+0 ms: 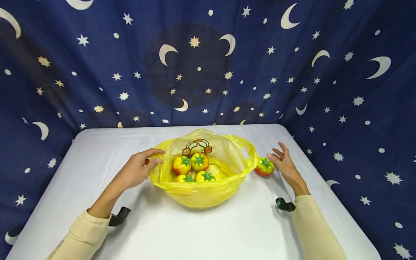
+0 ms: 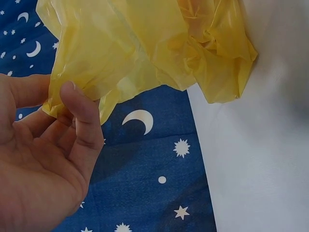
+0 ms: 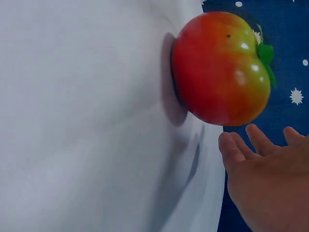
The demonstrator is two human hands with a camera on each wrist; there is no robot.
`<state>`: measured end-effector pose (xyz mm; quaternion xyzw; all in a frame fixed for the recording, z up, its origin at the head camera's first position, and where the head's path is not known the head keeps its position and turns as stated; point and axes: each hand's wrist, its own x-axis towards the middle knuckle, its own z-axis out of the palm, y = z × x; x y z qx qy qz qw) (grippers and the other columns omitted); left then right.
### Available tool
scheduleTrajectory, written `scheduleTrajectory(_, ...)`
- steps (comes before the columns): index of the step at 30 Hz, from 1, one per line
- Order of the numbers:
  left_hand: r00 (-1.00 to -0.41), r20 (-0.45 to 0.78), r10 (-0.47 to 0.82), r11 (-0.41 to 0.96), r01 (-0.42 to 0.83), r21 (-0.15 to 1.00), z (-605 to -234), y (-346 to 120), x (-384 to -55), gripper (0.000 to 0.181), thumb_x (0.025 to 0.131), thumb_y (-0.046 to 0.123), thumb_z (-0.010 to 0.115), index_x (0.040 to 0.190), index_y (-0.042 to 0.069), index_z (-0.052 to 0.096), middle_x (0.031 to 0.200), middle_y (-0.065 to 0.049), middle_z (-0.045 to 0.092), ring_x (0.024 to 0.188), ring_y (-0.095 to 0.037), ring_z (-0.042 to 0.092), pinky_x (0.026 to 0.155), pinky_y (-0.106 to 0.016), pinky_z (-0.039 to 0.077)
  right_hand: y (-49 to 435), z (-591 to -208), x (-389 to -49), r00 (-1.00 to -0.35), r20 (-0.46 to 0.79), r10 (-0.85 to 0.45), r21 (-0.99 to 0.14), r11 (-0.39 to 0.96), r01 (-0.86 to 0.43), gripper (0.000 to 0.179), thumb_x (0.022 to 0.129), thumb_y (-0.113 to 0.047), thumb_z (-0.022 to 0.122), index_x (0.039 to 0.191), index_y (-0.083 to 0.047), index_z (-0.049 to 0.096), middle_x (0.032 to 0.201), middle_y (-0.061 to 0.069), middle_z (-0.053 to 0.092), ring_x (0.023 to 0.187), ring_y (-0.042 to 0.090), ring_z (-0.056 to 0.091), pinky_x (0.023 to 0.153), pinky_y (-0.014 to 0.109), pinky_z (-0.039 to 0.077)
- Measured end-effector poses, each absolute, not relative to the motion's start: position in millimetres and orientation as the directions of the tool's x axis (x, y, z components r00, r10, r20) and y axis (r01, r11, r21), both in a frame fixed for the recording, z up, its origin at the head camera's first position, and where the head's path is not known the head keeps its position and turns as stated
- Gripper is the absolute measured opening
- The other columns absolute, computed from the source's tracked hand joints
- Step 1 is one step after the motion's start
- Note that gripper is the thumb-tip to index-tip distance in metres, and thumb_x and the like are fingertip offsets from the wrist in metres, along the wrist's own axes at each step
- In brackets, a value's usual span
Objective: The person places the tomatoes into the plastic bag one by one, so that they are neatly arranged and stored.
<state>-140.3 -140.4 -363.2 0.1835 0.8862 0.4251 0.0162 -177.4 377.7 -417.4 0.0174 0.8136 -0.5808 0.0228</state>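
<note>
A yellow plastic bag [image 1: 204,196] stands with its mouth wide on the table. Inside it lie several glossy red-and-yellow toy tomatoes [image 1: 199,161] with green leafy tops. My left hand [image 1: 134,169] pinches the bag's left rim; in the left wrist view the thin plastic [image 2: 111,53] passes between its thumb and fingers. Just right of the bag, another toy tomato [image 1: 264,167] sits on the table. Beside it is my right hand [image 1: 286,168], fingers spread and holding nothing. The right wrist view shows this tomato [image 3: 217,70] just beyond the fingertips [image 3: 254,131].
A white cloth covers the table [image 1: 208,231]. Behind and at both sides hangs a dark blue curtain [image 1: 208,72] printed with moons and stars. Black wrist devices [image 1: 285,204] are worn at both wrists.
</note>
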Motion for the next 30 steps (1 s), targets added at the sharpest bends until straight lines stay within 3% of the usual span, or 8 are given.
scheduleTrajectory(9,-0.933,0.126,0.337,0.574,0.310,0.758,-362.8,-138.9,-140.7,0.032,0.092,0.024,0.057,0.124,0.017,0.056,0.073,-0.005,0.055,0.046,-0.019,0.048,0.042,-0.029,0.041,374.8,-433.2,-181.3,-0.998,-0.053,0.017,-0.934,0.352,0.056,0.093,0.088,-0.037,0.061,0.147,-0.024,-0.010,0.151,0.019,0.000,0.137,0.039,0.006,0.106,0.056,0.012)
scheduleTrajectory(20,-0.933,0.131,0.334,0.573,0.311,0.758,-364.1,-139.6,-140.1,0.032,0.093,0.025,0.056,0.124,0.018,0.055,0.080,-0.006,0.058,0.045,-0.018,0.048,0.042,-0.030,0.043,368.1,-443.9,-181.4,-1.000,-0.011,0.026,-0.927,0.373,0.020,0.098,0.086,-0.031,0.066,0.146,-0.025,-0.012,0.150,0.020,-0.003,0.137,0.038,0.008,0.107,0.055,0.013)
scheduleTrajectory(30,-0.933,0.130,0.334,0.565,0.309,0.765,-365.2,-140.2,-139.9,0.032,0.093,0.027,0.056,0.124,0.017,0.056,0.084,-0.008,0.059,0.046,-0.018,0.048,0.042,-0.030,0.042,350.1,-429.4,-173.0,-0.999,0.014,-0.031,-0.958,0.287,-0.022,0.105,0.082,-0.009,0.070,0.146,-0.017,-0.012,0.148,0.025,-0.005,0.136,0.041,0.004,0.106,0.055,0.013)
